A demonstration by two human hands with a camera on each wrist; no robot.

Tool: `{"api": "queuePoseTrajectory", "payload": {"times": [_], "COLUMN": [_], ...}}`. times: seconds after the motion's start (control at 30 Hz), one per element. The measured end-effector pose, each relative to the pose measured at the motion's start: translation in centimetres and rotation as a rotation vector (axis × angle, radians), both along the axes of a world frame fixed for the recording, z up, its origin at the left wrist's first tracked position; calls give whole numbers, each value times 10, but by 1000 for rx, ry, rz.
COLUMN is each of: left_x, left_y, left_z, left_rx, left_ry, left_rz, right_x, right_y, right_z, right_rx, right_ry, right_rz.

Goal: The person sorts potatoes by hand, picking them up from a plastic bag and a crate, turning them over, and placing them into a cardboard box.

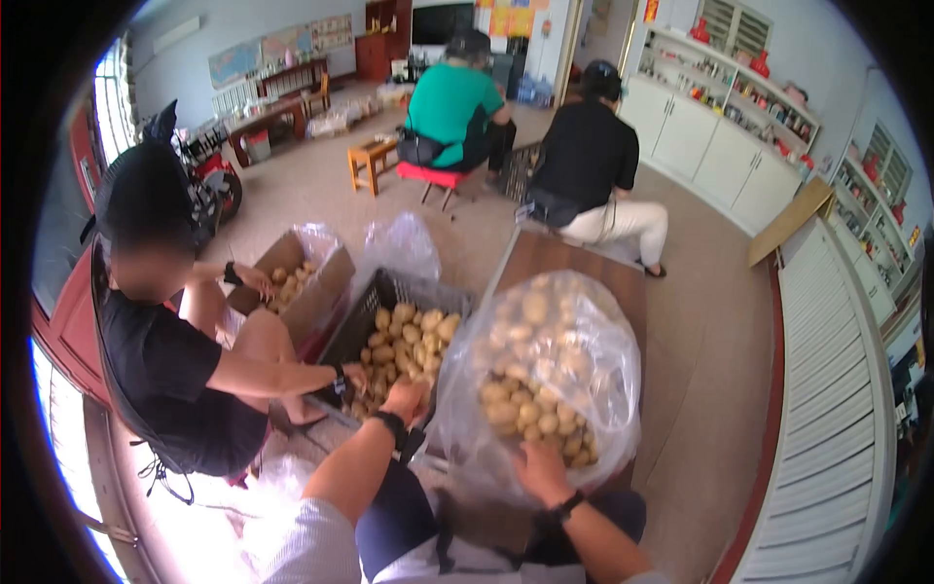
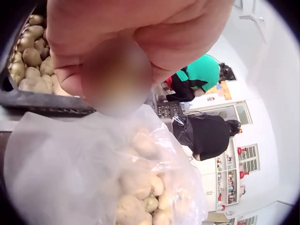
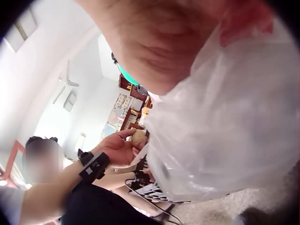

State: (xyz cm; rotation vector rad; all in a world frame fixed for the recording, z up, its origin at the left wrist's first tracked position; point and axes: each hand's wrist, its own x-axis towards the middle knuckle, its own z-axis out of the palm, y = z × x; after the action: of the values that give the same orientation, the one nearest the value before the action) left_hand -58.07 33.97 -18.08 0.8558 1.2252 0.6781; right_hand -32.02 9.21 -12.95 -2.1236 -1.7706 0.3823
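My left hand (image 1: 407, 399) holds a potato (image 3: 138, 138) between thumb and fingers, over the near right side of a black plastic crate (image 1: 336, 341) with many potatoes in it. In the left wrist view a blur covers what lies between the fingers. On the right, a large clear plastic bag (image 1: 462, 414) stands open with potatoes (image 1: 530, 409) inside. My right hand (image 1: 543, 475) is at the bag's near edge, close to the potatoes; its fingertips are hidden, and I cannot tell whether they grip anything. The bag's plastic covers much of the right wrist view.
A person in black (image 1: 161, 341) sits at the left, one hand in the crate and the other at a cardboard box (image 1: 326, 277) of potatoes. The bag stands on a brown low table (image 1: 516, 258). Two people sit farther back, near a wooden stool (image 1: 372, 161). White cabinets (image 1: 691, 136) line the right wall.
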Motion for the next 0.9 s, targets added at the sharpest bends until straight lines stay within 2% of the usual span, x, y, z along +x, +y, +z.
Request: {"api": "queuePoseTrajectory", "payload": {"times": [0.03,0.1,0.2,0.33,0.4,0.47,0.5,0.57,0.6,0.7,0.77,0.8,0.87,0.9], "left_x": [1,-2,-9,-19,-25,-34,-33,-28,-29,-41,-42,-35,-4,1], "left_y": [2,-3,0,5,7,10,13,18,20,26,23,19,-13,-21], "left_z": [-1,18,19,4,-3,-15,-21,-27,-30,-45,-36,-35,24,33], "left_rx": [-65,-119,-179,-205,-205,7,6,-254,-254,49,257,256,-103,-102], "left_ry": [48,172,253,346,381,545,546,513,513,706,819,820,232,234], "left_rz": [78,89,113,90,76,-203,-204,46,45,-376,-663,-670,33,2], "right_x": [-2,-8,-13,-8,-6,-10,-12,-15,-16,-19,-20,-21,-24,-24], "right_y": [-1,5,1,2,2,2,2,-1,-2,-7,-9,-11,-10,-13], "right_z": [4,26,29,4,-11,-8,-7,-1,1,-2,-5,-6,5,9], "right_rx": [-21,-351,-395,-419,-323,-284,-243,-211,-177,-198,-188,-178,-174,-166], "right_ry": [14,-3,-87,-22,46,40,35,72,108,115,99,82,89,89], "right_rz": [-26,-41,5,57,41,26,9,45,82,130,154,179,201,222]}}
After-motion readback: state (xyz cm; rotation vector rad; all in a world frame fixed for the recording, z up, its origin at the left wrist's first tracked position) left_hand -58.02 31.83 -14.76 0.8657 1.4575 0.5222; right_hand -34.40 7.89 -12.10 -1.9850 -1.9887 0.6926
